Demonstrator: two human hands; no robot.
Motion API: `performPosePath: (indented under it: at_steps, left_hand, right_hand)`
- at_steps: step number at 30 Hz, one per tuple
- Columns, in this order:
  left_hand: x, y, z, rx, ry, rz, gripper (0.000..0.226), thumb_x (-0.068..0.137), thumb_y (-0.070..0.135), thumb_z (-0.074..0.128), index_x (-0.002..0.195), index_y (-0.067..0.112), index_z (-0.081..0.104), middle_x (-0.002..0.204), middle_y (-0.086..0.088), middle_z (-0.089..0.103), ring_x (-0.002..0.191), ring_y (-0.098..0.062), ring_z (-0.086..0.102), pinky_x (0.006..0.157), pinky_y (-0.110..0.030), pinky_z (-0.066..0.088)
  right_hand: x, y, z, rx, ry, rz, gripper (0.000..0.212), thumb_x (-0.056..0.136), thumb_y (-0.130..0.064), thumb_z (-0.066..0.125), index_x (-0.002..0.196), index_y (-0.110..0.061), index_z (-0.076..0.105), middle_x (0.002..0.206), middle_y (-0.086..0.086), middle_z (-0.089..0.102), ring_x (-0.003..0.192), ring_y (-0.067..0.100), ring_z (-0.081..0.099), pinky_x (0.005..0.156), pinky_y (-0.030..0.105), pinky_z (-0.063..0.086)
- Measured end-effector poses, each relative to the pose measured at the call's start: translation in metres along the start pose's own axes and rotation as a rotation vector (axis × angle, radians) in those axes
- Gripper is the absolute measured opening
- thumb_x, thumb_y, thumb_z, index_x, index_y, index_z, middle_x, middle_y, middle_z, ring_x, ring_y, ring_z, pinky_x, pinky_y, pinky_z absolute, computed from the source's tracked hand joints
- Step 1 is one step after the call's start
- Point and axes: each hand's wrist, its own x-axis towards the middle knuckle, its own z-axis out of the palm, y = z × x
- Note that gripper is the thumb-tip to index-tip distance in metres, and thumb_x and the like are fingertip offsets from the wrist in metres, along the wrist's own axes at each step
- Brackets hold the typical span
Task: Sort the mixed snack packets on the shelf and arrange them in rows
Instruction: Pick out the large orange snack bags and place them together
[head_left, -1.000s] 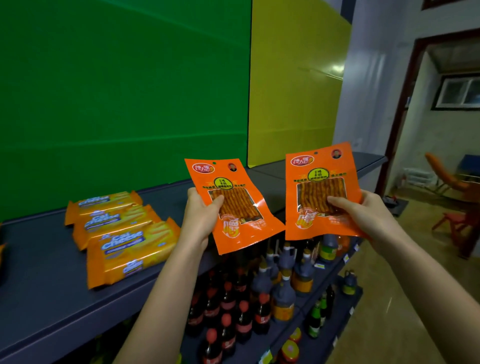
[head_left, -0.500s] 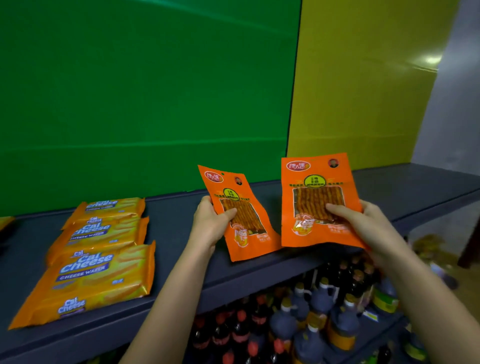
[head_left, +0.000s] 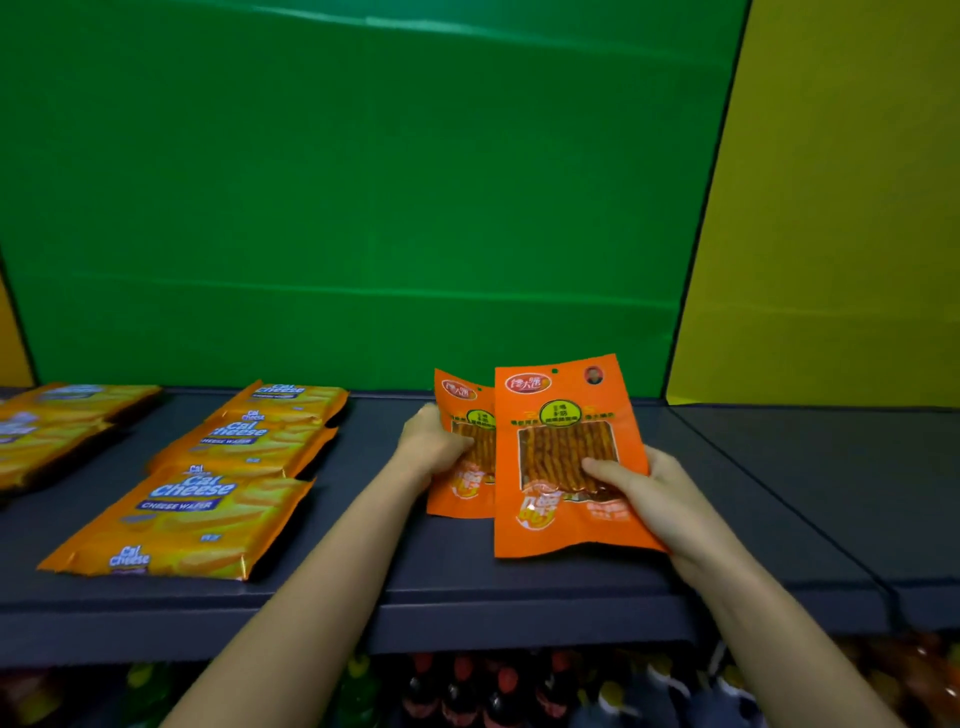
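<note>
Two orange spicy-strip packets, long axes upright and overlapping: rear packet (head_left: 460, 493) pinched in left hand (head_left: 434, 447), front packet (head_left: 561, 452) pinched in right hand (head_left: 639, 488), low over dark shelf (head_left: 467, 571), right of Cal Cheese wafer packets (head_left: 192, 509).

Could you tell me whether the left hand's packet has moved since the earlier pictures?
Yes. The left packet has gone in over the shelf, back from its front edge, and now sits partly behind the right packet.

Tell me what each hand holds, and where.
Left hand: rear orange packet, by its left edge. Right hand: front orange packet, by its lower right side.
</note>
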Motion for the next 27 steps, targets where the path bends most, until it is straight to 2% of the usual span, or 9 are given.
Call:
performPosePath:
  at_steps: [2,5,7,9,11,15,17,19,27]
  left_hand:
    - [0.005,-0.002,0.001,0.028,0.020,-0.033,0.013,0.083,0.014,0.065,0.088,0.014,0.053,0.115,-0.016,0.064,0.106,-0.031,0.062,0.092,-0.040,0.051]
    - [0.015,-0.006,0.002,0.040,0.088,-0.066,0.025,0.082,0.016,0.066,0.070,0.019,0.045,0.109,-0.017,0.067,0.096,-0.030,0.065,0.085,-0.038,0.052]
    - [0.020,-0.007,0.001,0.036,0.120,-0.092,0.021,0.081,0.018,0.067,0.071,0.018,0.049,0.107,-0.016,0.068,0.093,-0.029,0.066,0.084,-0.036,0.052]
    - [0.024,-0.008,0.000,0.042,0.129,-0.092,0.014,0.080,0.020,0.069,0.086,0.010,0.061,0.107,-0.015,0.068,0.098,-0.030,0.065,0.087,-0.036,0.053]
    - [0.029,-0.010,0.000,0.068,0.142,-0.092,0.026,0.080,0.019,0.067,0.103,0.006,0.061,0.107,-0.014,0.067,0.099,-0.029,0.064,0.085,-0.036,0.052]
    - [0.027,-0.007,-0.004,0.077,0.185,-0.063,0.003,0.087,0.013,0.053,0.090,0.013,0.055,0.082,-0.007,0.061,0.064,-0.020,0.060,0.059,-0.033,0.051]
    - [0.027,-0.008,-0.008,0.177,0.229,0.008,0.016,0.088,0.011,0.048,0.099,0.009,0.059,0.104,-0.016,0.064,0.088,-0.031,0.063,0.076,-0.036,0.052]
    - [0.021,-0.005,-0.015,0.307,0.286,0.104,0.029,0.090,0.011,0.046,0.115,0.004,0.059,0.123,-0.018,0.060,0.113,-0.032,0.056,0.093,-0.035,0.044]
    - [-0.017,-0.001,-0.052,0.735,0.372,0.324,0.026,0.090,0.026,0.049,0.108,0.013,0.061,0.112,-0.013,0.066,0.106,-0.034,0.058,0.082,-0.038,0.047]
  right_hand:
    - [0.003,0.003,0.005,-0.020,-0.027,0.001,0.008,0.086,-0.021,0.062,0.091,-0.022,0.068,0.084,0.000,0.075,0.076,0.016,0.071,0.067,0.029,0.052]
    - [0.007,0.006,0.015,-0.054,-0.057,0.000,0.009,0.087,-0.021,0.060,0.094,-0.023,0.066,0.092,0.002,0.073,0.087,0.020,0.068,0.081,0.035,0.053]
    - [0.007,0.009,0.022,-0.076,-0.073,-0.005,0.011,0.087,-0.021,0.060,0.097,-0.024,0.063,0.097,0.001,0.071,0.091,0.019,0.067,0.085,0.036,0.052]
    - [0.007,0.011,0.027,-0.102,-0.075,-0.017,0.012,0.087,-0.022,0.061,0.098,-0.025,0.059,0.098,-0.001,0.069,0.090,0.015,0.065,0.077,0.030,0.051]
    - [0.007,0.012,0.032,-0.133,-0.072,-0.036,0.015,0.086,-0.024,0.062,0.101,-0.025,0.057,0.097,-0.004,0.067,0.087,0.010,0.063,0.066,0.022,0.046]
    - [0.007,0.013,0.040,-0.209,-0.070,-0.069,0.017,0.085,-0.027,0.063,0.100,-0.026,0.055,0.095,-0.008,0.064,0.086,0.009,0.061,0.063,0.018,0.042]
    - [0.007,0.012,0.045,-0.236,-0.069,-0.072,0.021,0.084,-0.029,0.064,0.099,-0.028,0.051,0.092,-0.011,0.061,0.088,0.010,0.059,0.066,0.024,0.044]
    - [0.009,0.009,0.052,-0.284,-0.060,-0.070,0.028,0.083,-0.032,0.064,0.102,-0.029,0.044,0.092,-0.012,0.057,0.093,0.013,0.058,0.076,0.030,0.045]
    - [0.001,0.007,0.068,-0.654,-0.018,-0.129,0.056,0.085,-0.043,0.059,0.124,-0.014,0.031,0.112,0.006,0.061,0.106,0.031,0.058,0.079,0.036,0.043]
